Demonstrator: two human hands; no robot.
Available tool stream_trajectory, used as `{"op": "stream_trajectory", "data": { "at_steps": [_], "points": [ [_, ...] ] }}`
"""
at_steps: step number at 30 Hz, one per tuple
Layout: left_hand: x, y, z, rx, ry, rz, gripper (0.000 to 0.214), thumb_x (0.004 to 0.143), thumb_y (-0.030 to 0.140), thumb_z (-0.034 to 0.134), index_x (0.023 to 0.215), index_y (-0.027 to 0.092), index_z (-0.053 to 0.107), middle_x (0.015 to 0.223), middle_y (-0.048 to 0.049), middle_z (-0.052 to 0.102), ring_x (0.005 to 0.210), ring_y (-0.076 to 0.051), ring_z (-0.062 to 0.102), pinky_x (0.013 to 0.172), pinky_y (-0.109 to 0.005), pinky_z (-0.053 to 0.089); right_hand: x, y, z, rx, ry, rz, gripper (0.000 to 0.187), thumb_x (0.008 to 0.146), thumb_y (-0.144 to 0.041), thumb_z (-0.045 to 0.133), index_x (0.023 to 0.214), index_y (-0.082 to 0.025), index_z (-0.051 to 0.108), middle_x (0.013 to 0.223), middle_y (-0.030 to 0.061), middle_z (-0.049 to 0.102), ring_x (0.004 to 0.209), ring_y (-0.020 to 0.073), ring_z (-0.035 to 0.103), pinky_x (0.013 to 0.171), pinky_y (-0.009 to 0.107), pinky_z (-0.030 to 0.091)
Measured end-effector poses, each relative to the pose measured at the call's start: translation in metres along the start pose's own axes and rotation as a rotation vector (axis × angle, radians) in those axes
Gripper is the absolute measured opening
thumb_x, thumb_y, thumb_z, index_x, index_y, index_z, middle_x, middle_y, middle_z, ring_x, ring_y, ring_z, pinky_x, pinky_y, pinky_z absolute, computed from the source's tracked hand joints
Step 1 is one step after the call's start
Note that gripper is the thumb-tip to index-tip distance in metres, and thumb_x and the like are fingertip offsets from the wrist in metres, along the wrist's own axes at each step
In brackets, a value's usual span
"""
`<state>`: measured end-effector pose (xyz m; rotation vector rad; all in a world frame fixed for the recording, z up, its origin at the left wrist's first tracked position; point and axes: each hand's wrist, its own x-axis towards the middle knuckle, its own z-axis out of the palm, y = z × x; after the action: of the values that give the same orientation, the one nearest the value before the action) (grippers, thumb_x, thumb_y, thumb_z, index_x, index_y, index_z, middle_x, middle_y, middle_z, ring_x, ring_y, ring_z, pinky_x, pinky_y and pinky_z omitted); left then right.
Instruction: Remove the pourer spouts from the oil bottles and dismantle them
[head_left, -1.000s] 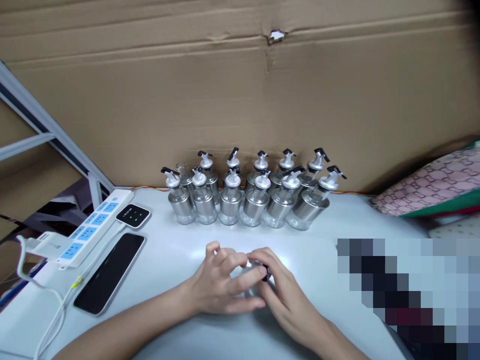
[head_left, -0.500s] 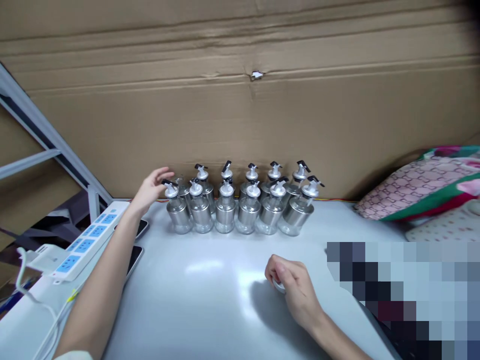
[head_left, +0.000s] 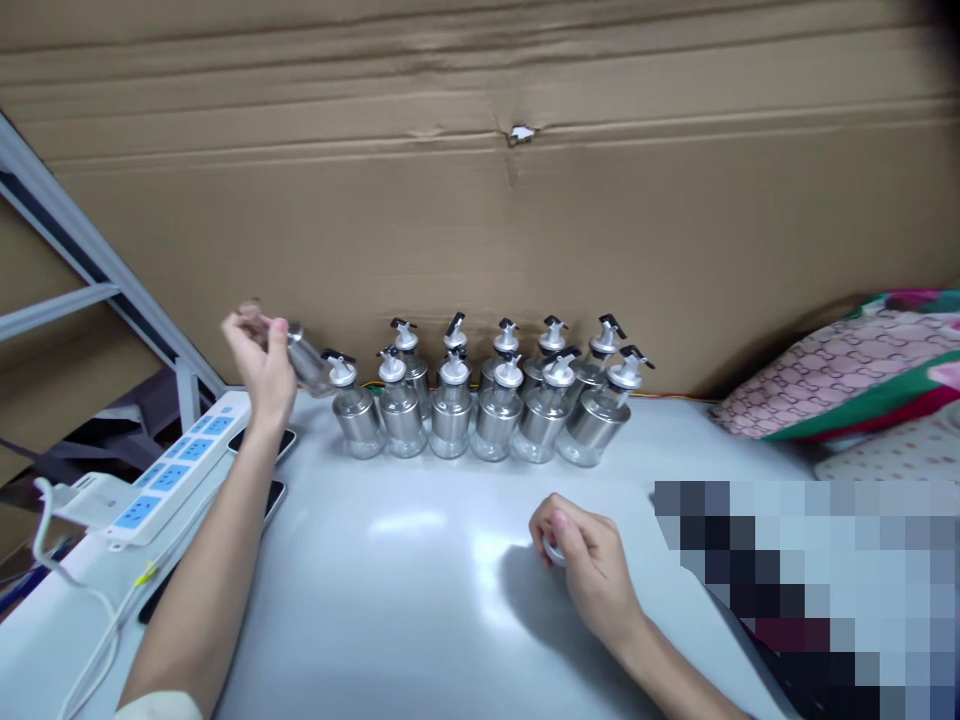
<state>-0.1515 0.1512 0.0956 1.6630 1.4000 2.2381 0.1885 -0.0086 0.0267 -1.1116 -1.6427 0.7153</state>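
An uncapped glass bottle is held tilted and blurred above the table's back left, just left of the capped oil bottles. The left hand has its fingers closed around it. Nearer, the right hand rests on the white table, fingers curled, pinching a small white cap that is mostly hidden. A power strip lies at the left edge.

Two rows of bottles at bench back, against the cardboard. Left hand holds a single bottle off the bench, just left of the rows. Power strip along the bench's left edge. Right hand on the bench before the rows, right of centre, cap in it. Pillows far right.
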Motion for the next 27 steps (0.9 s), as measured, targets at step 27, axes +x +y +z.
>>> {"op": "stream_trajectory", "data": {
  "at_steps": [27],
  "points": [
    [-0.188, 0.108, 0.042, -0.537, -0.810, 0.315, 0.031, 0.094, 0.028, 0.051, 0.121, 0.025, 0.036, 0.099, -0.0057, 0.055, 0.093, -0.017, 0.056, 0.080, -0.031, 0.053, 0.049, -0.074, 0.007, 0.648, 0.285, 0.032, 0.014, 0.084, -0.014, 0.043, 0.080, -0.023, 0.053, 0.054, -0.0056, 0.042, 0.052, 0.0130, 0.052, 0.055, 0.026, 0.039]
  ]
}}
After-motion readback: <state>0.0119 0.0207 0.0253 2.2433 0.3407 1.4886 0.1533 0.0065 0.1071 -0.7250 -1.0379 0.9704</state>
